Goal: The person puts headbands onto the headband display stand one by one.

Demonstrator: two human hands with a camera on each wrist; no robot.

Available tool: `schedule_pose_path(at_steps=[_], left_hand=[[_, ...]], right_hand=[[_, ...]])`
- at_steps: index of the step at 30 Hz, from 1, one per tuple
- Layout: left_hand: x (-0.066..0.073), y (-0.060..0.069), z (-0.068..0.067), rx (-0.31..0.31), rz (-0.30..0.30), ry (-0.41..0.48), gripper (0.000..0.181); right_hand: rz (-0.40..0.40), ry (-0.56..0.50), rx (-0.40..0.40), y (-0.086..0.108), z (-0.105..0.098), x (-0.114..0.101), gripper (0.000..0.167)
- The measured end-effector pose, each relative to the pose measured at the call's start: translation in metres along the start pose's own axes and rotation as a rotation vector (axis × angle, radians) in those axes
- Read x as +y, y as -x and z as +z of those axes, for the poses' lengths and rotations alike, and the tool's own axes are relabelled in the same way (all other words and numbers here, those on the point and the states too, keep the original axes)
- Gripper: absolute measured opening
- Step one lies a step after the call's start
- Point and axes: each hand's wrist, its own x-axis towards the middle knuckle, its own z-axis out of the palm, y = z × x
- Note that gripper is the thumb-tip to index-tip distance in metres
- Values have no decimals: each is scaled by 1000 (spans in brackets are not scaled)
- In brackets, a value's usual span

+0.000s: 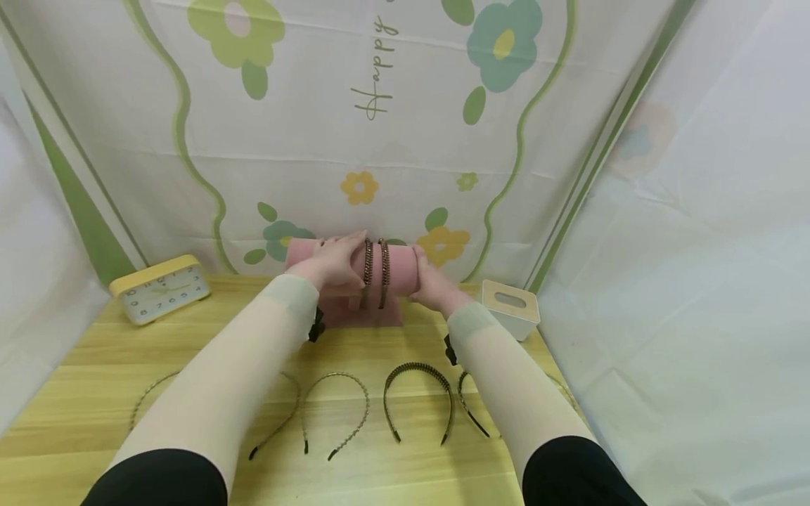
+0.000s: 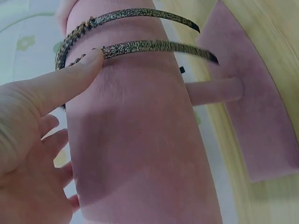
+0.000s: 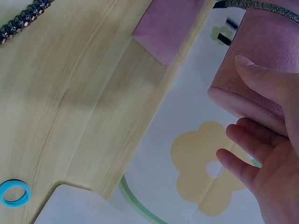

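Observation:
A pink padded cylinder (image 1: 403, 268) lies level on a short post above a pink base (image 1: 380, 318) at the table's back. Two dark beaded headbands, the left one (image 1: 368, 263) and the right one (image 1: 384, 261), sit side by side over it, their ends hanging down. My left hand (image 1: 335, 261) is at the cylinder's left part; its thumb presses on the nearer headband (image 2: 154, 45), with the fingers spread loosely behind. At the cylinder's right end is my right hand (image 1: 435, 282), thumb resting on the padded side and fingers extended by the end face.
Along the front lie several headbands, including a thin wavy one (image 1: 337, 374) and a thick dark one (image 1: 418, 367); my forearms partly cover others. A yellow-topped clock (image 1: 161, 289) stands left, a white tissue box (image 1: 511, 309) right. A floral curtain (image 1: 405, 140) hangs behind.

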Motion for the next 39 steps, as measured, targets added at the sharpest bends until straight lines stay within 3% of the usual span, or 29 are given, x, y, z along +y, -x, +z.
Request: schedule_pose_path(at_steps=[5, 9, 14, 18, 23, 28, 33, 39], left_hand=[[-24, 18, -7, 105, -4, 67, 111], [-57, 43, -22, 239, 0, 97, 102], [-108, 89, -36, 323, -77, 149, 82], [-151, 130, -35, 351, -129, 178, 69], [-197, 180, -21, 317, -189, 240, 58], [-225, 216, 6, 260, -219, 252, 52], [-239, 236, 35, 209, -252, 246, 48], [-248, 244, 62, 183, -268, 290, 42]], right_hand=[[-2, -8, -4, 1, 1, 0, 122], [-11, -25, 3, 1, 2, 2, 121], [-16, -43, 8, 0, 3, 7, 122], [-6, -43, 0, 4, 2, 7, 122], [-6, -27, 1, 5, 0, 8, 121], [-9, -21, 2, 2, 1, 9, 123], [-9, -24, 5, 0, 1, 5, 124], [-23, -19, 7, -1, 2, 2, 123]])
